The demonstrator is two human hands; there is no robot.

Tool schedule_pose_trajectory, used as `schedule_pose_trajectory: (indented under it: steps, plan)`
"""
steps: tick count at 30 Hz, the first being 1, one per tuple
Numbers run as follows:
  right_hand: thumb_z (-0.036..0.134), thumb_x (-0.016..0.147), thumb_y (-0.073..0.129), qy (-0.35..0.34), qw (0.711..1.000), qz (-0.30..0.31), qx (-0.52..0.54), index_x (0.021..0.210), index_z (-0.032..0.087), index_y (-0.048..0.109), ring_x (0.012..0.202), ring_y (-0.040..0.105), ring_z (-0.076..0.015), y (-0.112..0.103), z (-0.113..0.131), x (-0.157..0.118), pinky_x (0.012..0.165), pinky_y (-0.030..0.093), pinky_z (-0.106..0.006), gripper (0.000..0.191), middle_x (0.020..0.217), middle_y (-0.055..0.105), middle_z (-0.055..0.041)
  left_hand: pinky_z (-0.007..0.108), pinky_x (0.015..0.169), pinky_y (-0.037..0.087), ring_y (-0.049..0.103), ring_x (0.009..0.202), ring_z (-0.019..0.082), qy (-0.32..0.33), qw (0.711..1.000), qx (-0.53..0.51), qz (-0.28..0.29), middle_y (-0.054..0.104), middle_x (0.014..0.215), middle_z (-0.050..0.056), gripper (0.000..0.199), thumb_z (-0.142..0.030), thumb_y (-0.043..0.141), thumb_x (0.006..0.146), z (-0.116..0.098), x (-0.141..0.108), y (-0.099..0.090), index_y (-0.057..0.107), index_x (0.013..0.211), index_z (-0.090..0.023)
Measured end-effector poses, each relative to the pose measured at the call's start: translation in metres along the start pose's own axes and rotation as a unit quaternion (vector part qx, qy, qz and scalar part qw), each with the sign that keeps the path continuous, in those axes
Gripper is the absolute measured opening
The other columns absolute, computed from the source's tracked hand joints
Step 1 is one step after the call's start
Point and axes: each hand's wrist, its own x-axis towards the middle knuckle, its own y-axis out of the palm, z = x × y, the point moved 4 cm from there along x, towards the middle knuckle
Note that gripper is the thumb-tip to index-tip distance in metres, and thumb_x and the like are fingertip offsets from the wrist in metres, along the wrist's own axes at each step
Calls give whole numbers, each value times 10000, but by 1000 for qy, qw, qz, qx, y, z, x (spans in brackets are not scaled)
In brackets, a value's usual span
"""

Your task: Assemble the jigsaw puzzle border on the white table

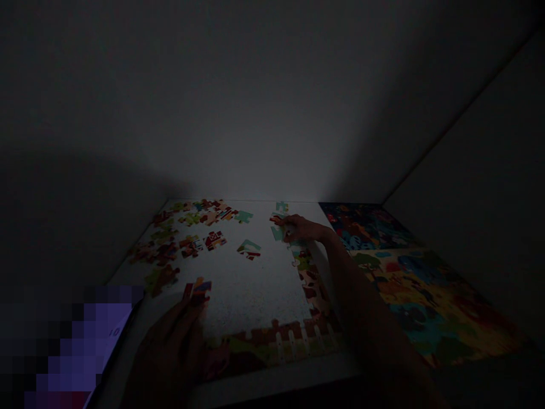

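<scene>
In the dim light, my right hand reaches to the far right of the white table, its fingers closed in a pinch on a puzzle piece with red on it. Pale blue-green pieces lie beside the fingertips. My left hand, dark and partly shadowed, is at the near left, fingers bent around a red, orange and purple puzzle piece. Joined border pieces form a bottom edge with a white fence and a right side. Between the hands lies a loose piece.
Many loose pieces are spread along the table's left and far left, with a red barn piece among them. Two finished-looking pictures, one dark, one yellow, lie on the right. A lit screen sits near left. Walls rise behind.
</scene>
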Motion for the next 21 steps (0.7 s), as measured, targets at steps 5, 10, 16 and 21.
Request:
schedule_pose_trajectory:
  steps: [5, 10, 16, 21]
  plan:
    - [374, 687, 804, 28, 1000, 12, 2, 1320, 255, 579, 1318, 432, -316, 0, 2, 0, 1129, 337, -478, 681, 1377, 500, -88, 365, 1005, 520, 597, 1206, 220, 37, 999, 15, 17, 618, 1353, 30, 378, -307, 443, 921, 0, 0, -3, 625, 1248, -252]
    - [369, 681, 805, 30, 1000, 8, 0, 1318, 244, 587, 1293, 451, -322, 0, 4, 0, 1119, 341, -482, 685, 1351, 518, -104, 374, 1006, 516, 605, 1195, 226, 16, 1000, 13, 7, 622, 1346, 44, 377, -294, 450, 916, -1, -1, -3, 635, 1242, -247]
    - [314, 670, 796, 16, 998, -6, 54, 1284, 257, 626, 1318, 445, -320, 1, -1, -1, 1132, 329, -488, 639, 1373, 526, -86, 422, 978, 532, 619, 1166, 245, -3, 1000, 13, -7, 658, 1288, 59, 366, -258, 468, 908, -6, -1, 0, 652, 1223, -249]
    - [279, 681, 773, 11, 993, -18, 116, 1279, 249, 628, 1297, 482, -294, 3, -6, 1, 1113, 364, -468, 616, 1384, 545, -91, 409, 989, 528, 611, 1177, 226, -24, 999, 13, -24, 632, 1330, 63, 362, -294, 440, 940, -10, -1, -2, 659, 1222, -236]
